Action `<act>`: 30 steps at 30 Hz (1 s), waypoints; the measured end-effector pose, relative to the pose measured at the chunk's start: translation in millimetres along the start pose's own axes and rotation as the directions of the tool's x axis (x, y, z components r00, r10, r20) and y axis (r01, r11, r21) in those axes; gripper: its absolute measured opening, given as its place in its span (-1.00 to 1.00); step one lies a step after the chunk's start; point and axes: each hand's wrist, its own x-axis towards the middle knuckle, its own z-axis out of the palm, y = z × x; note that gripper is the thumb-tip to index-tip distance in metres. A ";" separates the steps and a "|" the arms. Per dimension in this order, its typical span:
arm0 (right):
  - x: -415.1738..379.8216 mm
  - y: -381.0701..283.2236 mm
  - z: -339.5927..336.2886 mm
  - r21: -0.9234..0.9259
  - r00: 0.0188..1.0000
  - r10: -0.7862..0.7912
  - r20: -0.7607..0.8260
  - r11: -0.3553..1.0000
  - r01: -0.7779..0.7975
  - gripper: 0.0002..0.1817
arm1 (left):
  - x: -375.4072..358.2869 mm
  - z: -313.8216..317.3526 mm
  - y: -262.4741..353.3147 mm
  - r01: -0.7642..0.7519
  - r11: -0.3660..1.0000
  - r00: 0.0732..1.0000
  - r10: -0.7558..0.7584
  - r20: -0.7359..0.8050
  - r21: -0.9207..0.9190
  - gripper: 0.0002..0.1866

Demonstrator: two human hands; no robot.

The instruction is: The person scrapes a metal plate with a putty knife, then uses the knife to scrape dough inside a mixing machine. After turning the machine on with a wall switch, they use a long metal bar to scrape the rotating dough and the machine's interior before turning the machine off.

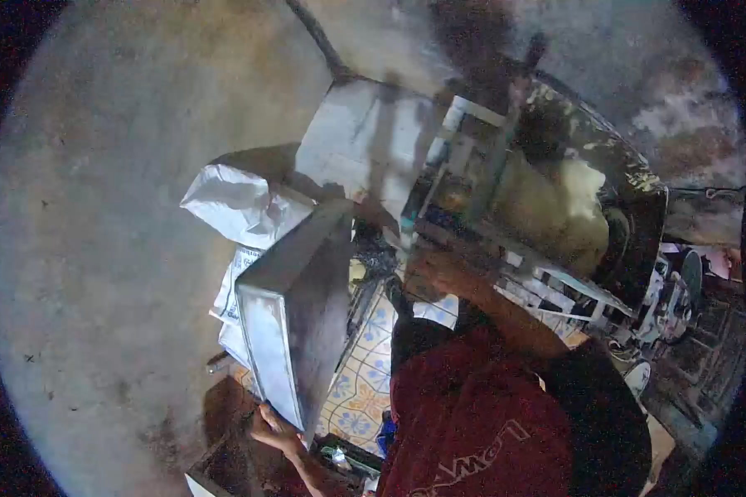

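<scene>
A large metal tray (pixel 294 331) with raised sides stands tilted on edge in front of me. My left hand (pixel 278 432) is closed around its lower near corner, with the thumb and fingers against the rim. My right hand (pixel 438 269) reaches forward beside the frame of a big machine (pixel 510 240). Shadow and blur hide its fingers, so I cannot make out whether it grips anything. A pale mass like dough (pixel 576 195) lies inside the machine's large round bowl (pixel 651 224).
White sacks (pixel 240 207) stand against the wall behind the tray, one with print on it. A pale box-like block (pixel 365 137) is by the wall. Patterned tiles (pixel 360 389) cover the floor. Machine parts (pixel 671 302) stick out at right; a brown box (pixel 232 460) is at lower left.
</scene>
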 end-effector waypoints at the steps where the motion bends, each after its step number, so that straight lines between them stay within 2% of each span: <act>1: -4.4 8.2 7.0 0.308 0.989 0.137 -0.054 0.945 -0.114 -0.61 | 12.6 18.0 -4.2 -0.013 0.999 0.999 0.011 -0.042 -0.047 -0.44; 2: -4.1 14.3 11.8 0.587 0.957 0.280 -0.068 0.787 -0.189 -0.62 | 31.9 37.5 -8.1 -0.012 0.998 1.000 0.010 -0.019 -0.068 -0.44; 3: -6.9 -7.6 15.8 -0.033 0.918 0.382 -0.108 0.922 -0.387 -0.63 | 51.1 57.1 -12.0 -0.010 0.996 1.000 0.010 0.005 -0.090 -0.43; 4: -19.9 12.3 3.7 -0.420 0.935 0.324 -0.147 0.835 -0.355 -0.62 | 68.9 77.0 -19.3 0.010 0.996 0.996 -0.002 0.091 -0.085 -0.43; 5: -33.2 33.1 -8.4 -0.738 0.946 0.265 -0.185 0.599 -0.312 -0.61 | 82.3 108.1 -27.2 0.083 0.989 0.987 -0.065 0.145 -0.122 -0.45; 6: -34.1 62.9 -15.1 -0.635 0.915 0.292 -0.279 0.658 -0.404 -0.58 | 102.4 157.5 -34.5 0.171 0.975 0.967 -0.138 0.215 -0.142 -0.47; 7: -24.1 72.0 -10.4 -0.515 0.873 0.316 -0.370 0.712 -0.476 -0.56 | 113.4 204.1 -44.9 0.233 0.925 0.962 -0.175 0.208 -0.299 -0.49; 9: -23.1 52.8 8.1 -0.306 0.646 0.587 -0.488 0.578 -0.756 -0.53 | 132.8 292.4 -67.0 0.340 0.870 0.934 -0.269 0.233 -0.358 -0.51; 10: -13.7 29.3 16.6 -0.508 0.618 0.618 -0.486 0.376 -0.775 -0.52 | 142.6 332.6 -77.9 0.393 0.879 0.909 -0.328 0.256 -0.269 -0.51; 11: -5.2 26.0 19.9 -0.672 0.585 0.646 -0.490 0.148 -0.726 -0.51 | 154.5 371.8 -83.1 0.407 0.879 0.897 -0.335 0.287 -0.247 -0.50; 12: -14.9 41.5 13.9 -0.726 0.675 0.570 -0.469 0.187 -0.662 -0.49 | 161.6 410.3 -87.7 0.420 0.878 0.885 -0.342 0.316 -0.228 -0.49; 13: -26.7 59.3 14.2 -0.773 0.756 0.488 -0.437 0.225 -0.593 -0.47 | 176.6 453.1 -105.0 0.166 0.938 0.979 -0.120 0.164 -0.305 -0.47; 14: -38.6 72.3 10.4 -0.815 0.825 0.401 -0.399 0.258 -0.519 -0.45 | 177.7 488.2 -123.7 0.137 0.932 0.986 -0.095 0.137 -0.335 -0.46; 15: -35.4 73.1 11.2 -0.761 0.750 0.479 -0.456 0.226 -0.608 -0.43 | 179.0 523.4 -142.3 0.106 0.925 0.991 -0.070 0.110 -0.364 -0.44; 16: -29.2 68.1 17.0 -0.699 0.664 0.543 -0.514 0.184 -0.691 -0.41 | 181.2 551.9 -156.8 0.310 0.871 0.945 -0.238 0.226 -0.382 -0.44; 17: -26.8 71.1 18.4 -0.679 0.635 0.552 -0.541 0.158 -0.717 -0.42 | 179.2 577.3 -170.0 0.501 0.780 0.856 -0.384 0.345 -0.375 -0.43; 18: -29.6 77.3 17.2 -0.655 0.602 0.561 -0.569 0.134 -0.744 -0.42 | 183.8 578.9 -160.0 0.606 0.775 0.768 -0.510 0.388 -0.179 -0.38; 19: -39.6 91.2 10.5 -0.666 0.632 0.531 -0.564 0.158 -0.729 -0.41 | 178.5 605.3 -176.1 0.619 0.709 0.784 -0.528 0.328 -0.338 -0.36; 21: -48.9 117.7 1.8 -0.641 0.571 0.529 -0.628 0.064 -0.765 -0.38 | 169.9 647.3 -216.2 0.580 0.690 0.805 -0.568 0.174 -0.432 -0.31; 22: -52.1 127.6 -0.5 -0.568 0.509 0.525 -0.682 0.059 -0.821 -0.37 | 169.0 653.0 -225.7 0.550 0.748 0.822 -0.565 0.078 -0.372 -0.28; 23: -55.0 137.2 -2.5 -0.490 0.445 0.518 -0.731 0.056 -0.870 -0.34 | 170.8 667.2 -250.1 0.686 0.653 0.711 -0.696 0.103 -0.320 -0.30; 24: -54.1 141.9 -3.7 -0.455 0.429 0.550 -0.716 0.098 -0.885 -0.35 | 172.7 681.1 -274.1 0.802 0.533 0.578 -0.806 0.126 -0.269 -0.31; 26: -52.1 145.9 -4.8 -0.376 0.399 0.621 -0.675 0.176 -0.910 -0.34 | 162.7 671.7 -304.4 0.728 0.501 0.641 -0.740 0.204 -0.468 -0.37; 29: -54.3 153.2 -5.3 -0.586 0.498 0.637 -0.588 0.089 -0.805 -0.40 | 161.7 645.9 -322.6 0.793 0.352 0.588 -0.655 0.475 -0.497 -0.41; 30: -53.3 150.4 -0.5 -0.632 0.528 0.638 -0.560 0.084 -0.771 -0.41 | 165.7 640.8 -328.5 0.837 0.350 0.541 -0.643 0.542 -0.420 -0.40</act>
